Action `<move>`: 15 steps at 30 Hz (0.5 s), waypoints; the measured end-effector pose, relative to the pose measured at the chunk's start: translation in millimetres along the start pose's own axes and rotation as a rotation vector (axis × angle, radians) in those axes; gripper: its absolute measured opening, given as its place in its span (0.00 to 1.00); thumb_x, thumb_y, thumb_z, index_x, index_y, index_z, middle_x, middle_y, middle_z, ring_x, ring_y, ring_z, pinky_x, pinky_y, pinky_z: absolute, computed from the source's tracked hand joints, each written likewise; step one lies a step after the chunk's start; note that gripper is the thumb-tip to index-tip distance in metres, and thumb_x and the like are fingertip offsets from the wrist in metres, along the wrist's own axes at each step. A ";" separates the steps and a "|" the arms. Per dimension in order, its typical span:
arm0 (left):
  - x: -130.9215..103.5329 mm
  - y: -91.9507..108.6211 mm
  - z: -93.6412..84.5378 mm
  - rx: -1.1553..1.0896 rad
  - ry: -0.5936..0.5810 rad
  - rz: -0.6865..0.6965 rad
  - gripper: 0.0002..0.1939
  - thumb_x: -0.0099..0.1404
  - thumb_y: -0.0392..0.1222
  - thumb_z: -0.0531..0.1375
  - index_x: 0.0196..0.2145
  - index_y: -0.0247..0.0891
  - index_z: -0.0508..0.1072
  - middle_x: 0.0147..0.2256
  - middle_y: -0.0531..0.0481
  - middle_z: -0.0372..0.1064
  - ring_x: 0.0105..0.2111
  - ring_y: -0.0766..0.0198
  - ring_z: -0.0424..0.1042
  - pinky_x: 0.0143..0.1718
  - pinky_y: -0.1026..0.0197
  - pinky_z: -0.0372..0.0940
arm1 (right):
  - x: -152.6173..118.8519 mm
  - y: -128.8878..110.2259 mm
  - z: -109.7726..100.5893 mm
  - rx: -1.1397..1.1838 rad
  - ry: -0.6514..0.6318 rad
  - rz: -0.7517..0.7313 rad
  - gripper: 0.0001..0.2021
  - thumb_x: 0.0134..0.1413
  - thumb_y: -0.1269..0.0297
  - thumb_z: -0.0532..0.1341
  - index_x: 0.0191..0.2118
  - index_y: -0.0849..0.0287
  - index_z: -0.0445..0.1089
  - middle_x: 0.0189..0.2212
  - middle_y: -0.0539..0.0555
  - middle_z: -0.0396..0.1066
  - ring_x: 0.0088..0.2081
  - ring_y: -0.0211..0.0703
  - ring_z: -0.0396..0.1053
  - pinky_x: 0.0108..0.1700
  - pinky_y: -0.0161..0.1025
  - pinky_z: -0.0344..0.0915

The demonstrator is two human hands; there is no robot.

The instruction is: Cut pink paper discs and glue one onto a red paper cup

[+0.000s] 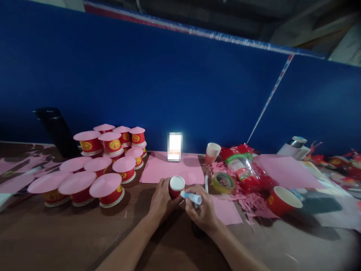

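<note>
A small red paper cup (175,191) stands bottom up, its white base facing me, with my left hand (161,201) wrapped round its left side. My right hand (201,210) grips a pale blue and white glue tube (192,198). The tube's tip meets or nearly meets the cup's right edge; exact contact is too small to tell. Behind the cup lies a stack of pink paper (153,169). A phone (175,146) with a bright, blurred screen stands upright at the back of that stack.
Red cups with pink cone tops (105,188) stand stacked at the left, before a black bottle (58,131). To the right are a tape roll (223,183), pink scraps (258,205), a red and green packet (239,165), a white-topped cup (212,153) and a tipped red cup (282,201).
</note>
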State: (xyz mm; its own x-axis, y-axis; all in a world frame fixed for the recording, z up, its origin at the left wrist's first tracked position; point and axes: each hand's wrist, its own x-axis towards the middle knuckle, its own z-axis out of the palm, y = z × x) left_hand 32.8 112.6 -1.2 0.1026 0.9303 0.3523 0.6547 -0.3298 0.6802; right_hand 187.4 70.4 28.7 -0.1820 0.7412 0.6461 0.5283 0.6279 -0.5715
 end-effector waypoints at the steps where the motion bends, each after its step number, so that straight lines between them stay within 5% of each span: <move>1: -0.2 -0.2 0.1 0.002 -0.007 0.004 0.25 0.50 0.45 0.61 0.45 0.39 0.61 0.42 0.46 0.61 0.44 0.54 0.62 0.41 0.54 0.60 | -0.7 -0.5 -0.4 0.010 0.014 0.016 0.07 0.48 0.70 0.55 0.36 0.58 0.65 0.30 0.53 0.67 0.33 0.43 0.66 0.36 0.39 0.64; 15: -4.1 2.2 -0.2 0.064 -0.060 0.045 0.23 0.52 0.46 0.59 0.45 0.38 0.59 0.41 0.44 0.63 0.41 0.55 0.64 0.38 0.57 0.60 | -0.3 -2.3 4.0 -0.004 0.070 -0.067 0.11 0.49 0.73 0.56 0.40 0.56 0.65 0.34 0.54 0.70 0.37 0.44 0.67 0.40 0.40 0.65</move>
State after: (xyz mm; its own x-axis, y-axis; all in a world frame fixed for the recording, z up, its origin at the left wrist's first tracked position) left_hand 33.7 108.0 -1.0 0.1761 0.9234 0.3412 0.6949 -0.3621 0.6213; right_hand 183.0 69.7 27.8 -0.1587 0.6790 0.7168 0.5204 0.6745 -0.5237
